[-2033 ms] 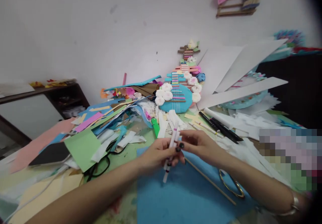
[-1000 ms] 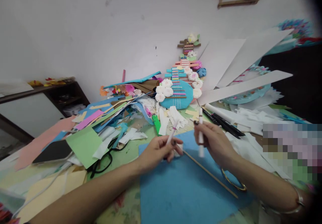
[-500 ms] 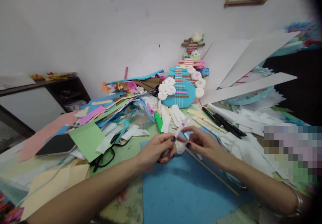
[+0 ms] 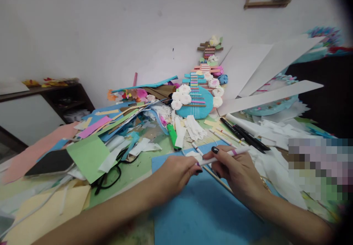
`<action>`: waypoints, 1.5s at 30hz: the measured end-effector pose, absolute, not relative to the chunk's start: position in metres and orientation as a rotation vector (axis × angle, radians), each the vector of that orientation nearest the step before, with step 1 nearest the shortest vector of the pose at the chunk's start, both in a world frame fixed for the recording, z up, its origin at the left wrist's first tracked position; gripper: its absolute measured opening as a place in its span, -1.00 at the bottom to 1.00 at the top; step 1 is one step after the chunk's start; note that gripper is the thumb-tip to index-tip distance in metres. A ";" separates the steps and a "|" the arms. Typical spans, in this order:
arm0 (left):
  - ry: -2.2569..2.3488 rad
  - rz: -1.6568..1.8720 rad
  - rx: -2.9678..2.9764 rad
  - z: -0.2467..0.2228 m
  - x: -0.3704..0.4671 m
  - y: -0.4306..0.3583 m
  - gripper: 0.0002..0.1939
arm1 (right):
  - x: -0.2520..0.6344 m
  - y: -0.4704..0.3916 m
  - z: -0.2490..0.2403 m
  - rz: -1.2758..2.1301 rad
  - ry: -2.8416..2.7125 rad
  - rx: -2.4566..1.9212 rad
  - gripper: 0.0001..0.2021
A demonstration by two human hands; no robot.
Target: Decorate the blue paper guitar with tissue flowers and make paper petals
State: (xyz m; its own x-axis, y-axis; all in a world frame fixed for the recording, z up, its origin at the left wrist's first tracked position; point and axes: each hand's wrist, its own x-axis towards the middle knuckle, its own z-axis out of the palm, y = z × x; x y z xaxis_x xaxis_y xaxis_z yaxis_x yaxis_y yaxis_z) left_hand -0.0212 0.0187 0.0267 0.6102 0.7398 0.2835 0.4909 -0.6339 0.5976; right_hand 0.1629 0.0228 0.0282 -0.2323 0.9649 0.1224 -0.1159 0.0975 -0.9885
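Observation:
Over a blue sheet [image 4: 190,215], both my hands are closed on a white marker pen [image 4: 240,151] with purple bands. My left hand [image 4: 176,173] pinches its left end between thumb and fingers. My right hand [image 4: 239,173] grips the barrel, the thumb on top, and the other end sticks out to the right. A thin wooden stick [image 4: 220,180] runs slantwise beneath the right hand. Just behind the hands, a crumpled white paper piece [image 4: 193,154] is partly covered. Another white pen [image 4: 197,149] lies there too.
Beyond the hands stands a turquoise paper guitar [image 4: 202,103] with white paper flowers [image 4: 181,97]. Black markers [image 4: 244,134] and white paper strips [image 4: 286,133] lie to the right. On the left are a green sheet [image 4: 89,157], a dark phone-like slab [image 4: 49,163] and black-framed glasses [image 4: 111,179].
The marker has swung from steeply tilted to nearly level, pointing right. My right hand has moved from beside it to a hold on its barrel; my left hand has turned knuckles up.

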 end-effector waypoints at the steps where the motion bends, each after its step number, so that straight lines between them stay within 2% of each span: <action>1: 1.006 0.743 2.455 0.026 -0.021 0.018 -0.71 | 0.161 0.022 0.027 1.347 -1.310 -0.929 -0.69; 7: 1.122 0.869 2.680 0.020 -0.020 0.017 -0.74 | 0.156 0.019 0.028 1.370 -1.187 -0.924 -0.71; 15: 1.103 0.816 2.640 0.017 -0.026 0.023 -0.71 | 0.161 0.022 0.030 1.300 -1.287 -0.919 -0.70; 20: 1.304 0.983 2.471 0.020 -0.036 0.030 -0.72 | 0.180 0.042 0.039 0.855 -1.382 -0.909 -0.80; 24: 1.260 1.050 2.433 0.019 -0.035 0.037 -0.79 | 0.209 0.073 0.033 0.280 -2.028 -0.954 -0.77; 28: 1.157 0.839 2.416 0.009 -0.032 0.042 -0.23 | 0.229 0.093 0.021 -0.064 -2.723 -0.994 -0.61; 31: 1.103 0.732 2.440 0.003 -0.031 0.045 -0.12 | 0.230 0.094 0.017 -0.212 -2.805 -1.031 -0.62; 34: 1.083 0.705 2.459 0.001 -0.031 0.048 -0.18 | 0.220 0.089 0.016 -0.195 -2.743 -1.008 -0.63; 39: 1.083 0.771 2.455 0.004 -0.030 0.046 -0.33 | 0.194 0.070 0.009 0.079 -2.605 -1.141 -0.80; 43: 0.887 0.765 2.518 0.010 -0.028 0.036 -0.30 | 0.185 0.060 0.006 0.177 -2.589 -1.293 -0.83; 45: 0.728 0.685 2.551 0.013 -0.027 0.030 -0.25 | 0.186 0.059 0.008 0.202 -2.563 -1.339 -0.78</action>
State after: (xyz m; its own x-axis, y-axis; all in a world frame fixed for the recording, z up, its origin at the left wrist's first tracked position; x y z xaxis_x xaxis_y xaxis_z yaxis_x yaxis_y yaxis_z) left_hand -0.0266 0.0304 0.0130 0.7446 0.5728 0.3428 0.3773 -0.7848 0.4917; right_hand 0.1856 0.0592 0.0076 -0.5504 0.8215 0.1490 0.7880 0.5702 -0.2324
